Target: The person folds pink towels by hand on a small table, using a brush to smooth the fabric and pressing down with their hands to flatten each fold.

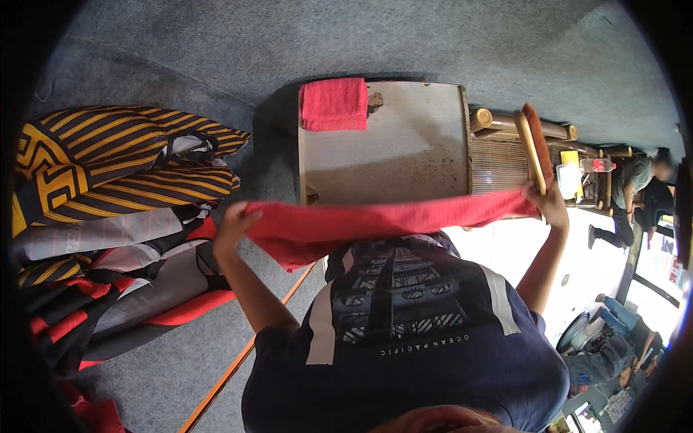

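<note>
A long red towel [382, 220] is stretched sideways in front of my body, blurred a little by motion. Its left end is pinched in my left hand [234, 225], and a corner droops below that hand. My right hand [548, 206] grips the other end, near the curved wooden armrest. Beyond the towel, a folded red towel [333, 105] lies on the far left corner of a pale ribbed tabletop [404, 159]. The stretched towel covers the table's near edge.
Black-and-yellow striped garments [130, 151] and grey, red and black clothes [159, 289] hang at my left. A bamboo chair [538, 148] stands right of the table. Farther right are a red-labelled bottle [598, 165], a seated person [628, 195] and other people.
</note>
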Motion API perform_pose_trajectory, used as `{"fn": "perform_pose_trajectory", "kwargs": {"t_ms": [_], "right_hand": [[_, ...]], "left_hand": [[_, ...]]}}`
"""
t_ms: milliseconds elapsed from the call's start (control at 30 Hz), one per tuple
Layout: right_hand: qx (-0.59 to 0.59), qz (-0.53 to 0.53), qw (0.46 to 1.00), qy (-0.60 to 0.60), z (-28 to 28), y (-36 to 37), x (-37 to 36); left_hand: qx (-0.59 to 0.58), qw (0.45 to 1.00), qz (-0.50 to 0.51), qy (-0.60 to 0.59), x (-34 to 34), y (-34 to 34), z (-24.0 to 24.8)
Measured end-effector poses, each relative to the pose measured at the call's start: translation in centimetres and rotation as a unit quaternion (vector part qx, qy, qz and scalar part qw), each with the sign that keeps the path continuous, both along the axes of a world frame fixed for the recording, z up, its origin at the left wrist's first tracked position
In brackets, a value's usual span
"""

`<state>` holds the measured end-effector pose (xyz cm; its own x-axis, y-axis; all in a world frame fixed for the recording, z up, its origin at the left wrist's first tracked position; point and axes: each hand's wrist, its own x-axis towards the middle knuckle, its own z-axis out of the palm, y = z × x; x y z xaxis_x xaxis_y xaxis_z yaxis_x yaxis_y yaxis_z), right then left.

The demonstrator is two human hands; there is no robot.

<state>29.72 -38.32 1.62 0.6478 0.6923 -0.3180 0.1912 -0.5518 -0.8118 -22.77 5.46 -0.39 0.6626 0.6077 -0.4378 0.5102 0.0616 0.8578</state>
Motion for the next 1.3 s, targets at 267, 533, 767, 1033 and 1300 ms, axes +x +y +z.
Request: {"fn": "perform_pose_trajectory", "kwargs": {"t_ms": [267, 533, 767, 1033, 1300], "right_hand": [[0.064, -0.075, 0.980, -0.170, -8.0, 11.3, 4.4], [0.084, -0.124, 0.982, 0.115, -8.3, 11.0, -7.0], [0.023, 0.167, 0.870, 0.464, -7.2, 12.7, -18.6], [0.080, -0.022, 0.881, 0.466, -9.4, 10.2, -15.3], [0.237, -0.223, 0.852, 0.411, -8.3, 7.8, -17.3]], "left_hand": [[0.341, 0.936, 0.084, -0.001, 11.0, 4.3, -7.1], [0.490, 0.871, -0.010, -0.025, 16.8, -8.3, -8.3], [0.475, 0.866, -0.144, -0.055, 19.4, -10.3, -11.0], [0.522, 0.837, -0.155, 0.045, 20.7, -9.3, -10.7], [0.528, 0.831, -0.166, 0.061, 20.6, -9.4, -10.5]]}}
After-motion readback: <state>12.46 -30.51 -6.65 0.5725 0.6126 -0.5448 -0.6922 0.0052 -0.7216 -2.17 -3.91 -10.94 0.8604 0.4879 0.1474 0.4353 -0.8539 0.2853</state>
